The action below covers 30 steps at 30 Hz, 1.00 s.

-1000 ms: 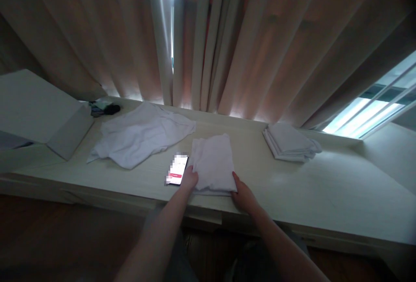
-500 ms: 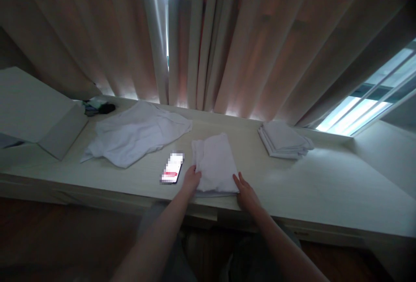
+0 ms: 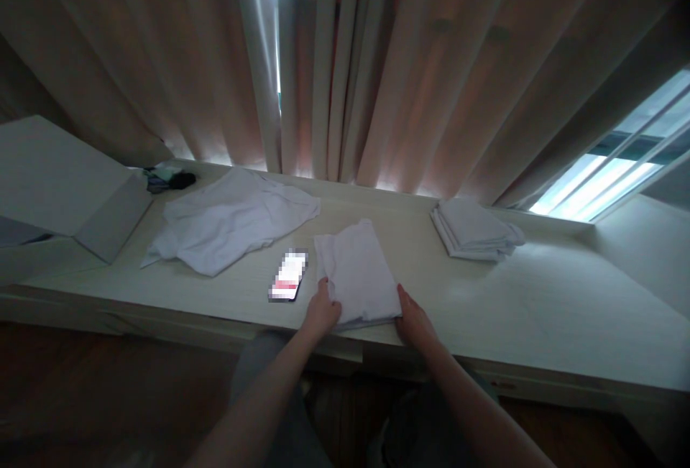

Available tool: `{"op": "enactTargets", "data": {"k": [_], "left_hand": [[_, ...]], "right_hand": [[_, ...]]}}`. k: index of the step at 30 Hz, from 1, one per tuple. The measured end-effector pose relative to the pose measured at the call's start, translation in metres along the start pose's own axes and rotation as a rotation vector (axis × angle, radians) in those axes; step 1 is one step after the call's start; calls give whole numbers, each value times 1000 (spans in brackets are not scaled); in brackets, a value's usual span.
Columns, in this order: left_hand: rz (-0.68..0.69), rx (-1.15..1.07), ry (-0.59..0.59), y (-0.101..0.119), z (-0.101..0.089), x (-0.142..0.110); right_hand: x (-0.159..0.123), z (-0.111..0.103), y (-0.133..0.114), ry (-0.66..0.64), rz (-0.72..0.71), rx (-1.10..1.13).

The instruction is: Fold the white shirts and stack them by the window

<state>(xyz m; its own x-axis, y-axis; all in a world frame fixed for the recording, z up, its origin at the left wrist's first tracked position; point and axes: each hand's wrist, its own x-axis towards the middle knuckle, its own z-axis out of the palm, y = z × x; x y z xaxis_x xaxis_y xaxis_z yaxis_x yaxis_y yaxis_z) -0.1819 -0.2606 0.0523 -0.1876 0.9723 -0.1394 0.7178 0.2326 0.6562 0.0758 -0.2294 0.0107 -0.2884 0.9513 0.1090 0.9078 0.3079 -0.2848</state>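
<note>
A folded white garment lies in front of me near the front edge of the white counter. My left hand is closed at its near left corner, with the thumb and fingers on the cloth. At the near right corner, my right hand has its fingers together along the side edge, and its thumb is mostly hidden. A phone with a lit, blurred screen rests just left of the garment. Farther left, another white garment is spread out, rumpled.
A stack of folded white cloth sits at the back right of the counter. On the far left stand an open white box and a small dark pile of cloth. Long curtains hang behind.
The folded garment has turned slightly. My left hand has shifted a little right over its corner, and my right hand's spread fingers have come together against the right edge.
</note>
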Motion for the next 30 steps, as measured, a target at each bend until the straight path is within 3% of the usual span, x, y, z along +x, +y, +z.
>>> {"op": "enactTargets", "data": {"k": [9,15,18,22,27,30], "left_hand": [[311,295,59,-15,9,-19],[289,405,260,0,-5,-22],[387,414,234,15,-3,-14],[449,419,157,27,15,-1],[380,437,69,12,31,5],[406,440,78,1,32,5]], "right_hand": [[0,8,8,-12,-60,-14],[1,-17,24,-132,-292,61],[18,-30,17,-97,-285,38],[51,-30,-10,-100,-292,-25],[61,-11,-30,-185,-307,-92],[54,0,-30,-159,-273,-130]]}}
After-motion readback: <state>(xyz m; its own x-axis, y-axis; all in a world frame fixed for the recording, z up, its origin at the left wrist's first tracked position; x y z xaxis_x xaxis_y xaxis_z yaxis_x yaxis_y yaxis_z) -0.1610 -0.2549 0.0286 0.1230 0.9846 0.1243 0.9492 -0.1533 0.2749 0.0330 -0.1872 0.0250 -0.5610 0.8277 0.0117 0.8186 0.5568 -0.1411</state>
